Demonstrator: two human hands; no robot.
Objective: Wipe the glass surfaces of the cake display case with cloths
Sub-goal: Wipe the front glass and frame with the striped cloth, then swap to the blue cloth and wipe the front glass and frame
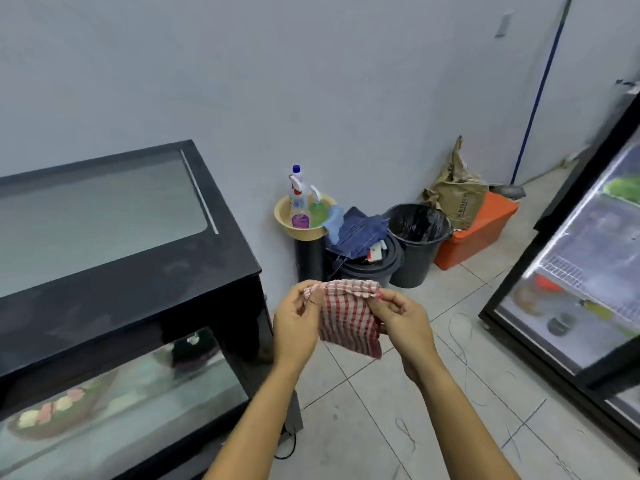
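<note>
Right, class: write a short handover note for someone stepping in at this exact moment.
Left hand pinches the red-and-white checked cloth at its top left corner.
Right hand pinches the top right corner; the cloth hangs between them, above the floor.
The black cake display case stands to the left; the cloth is not touching it.
Done: cloth in hand.
Left: wipe the top glass and front glass.

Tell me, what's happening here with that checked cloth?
A person is holding a red-and-white checked cloth up by its top edge, the left hand and the right hand each pinching a corner, so it hangs between them over the tiled floor. The black cake display case stands to their left, its glass top not touched at this moment. Spray bottles sit in a yellow basin by the wall.
</note>
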